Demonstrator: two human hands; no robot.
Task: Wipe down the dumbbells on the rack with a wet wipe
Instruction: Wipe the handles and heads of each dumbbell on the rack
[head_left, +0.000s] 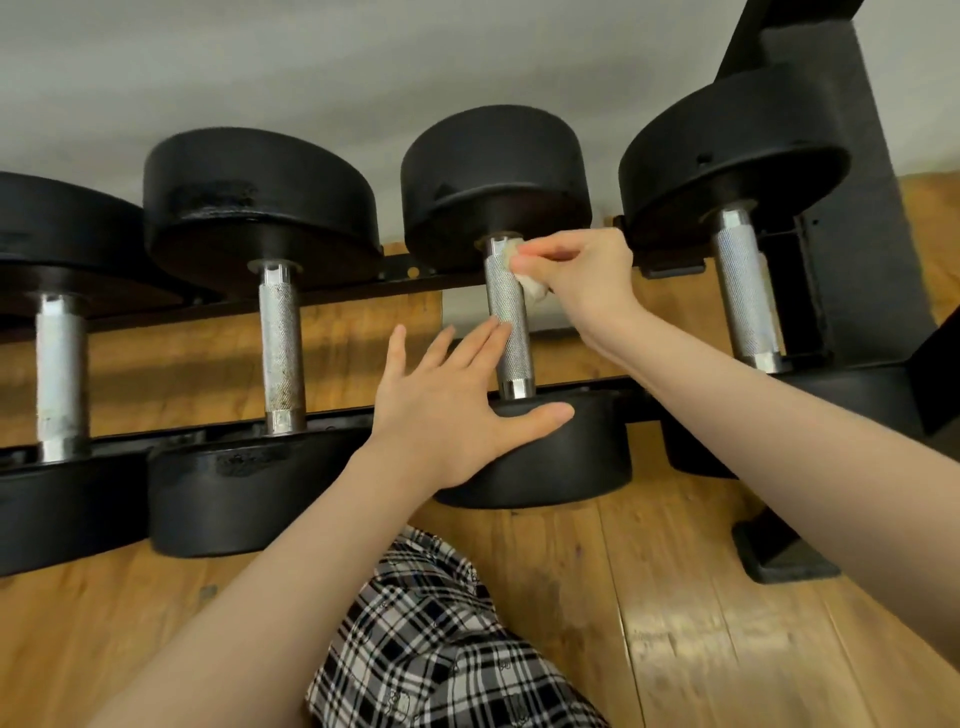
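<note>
Several black dumbbells with knurled silver handles lie side by side on a low black rack (400, 283). My right hand (582, 275) pinches a crumpled white wet wipe (530, 283) against the upper right side of the third dumbbell's handle (508, 322). My left hand (452, 410) lies flat with straight fingers beside that handle, its fingertips touching the metal and its thumb resting on the near weight head (561, 457). The neighbouring dumbbell handle (280, 343) to the left shows brownish spots.
Another dumbbell (743, 296) lies to the right, next to the rack's black upright and foot (784, 556). The floor (675, 597) is wooden planks. A grey wall runs behind the rack. My knee in checked fabric (441, 634) is below my hands.
</note>
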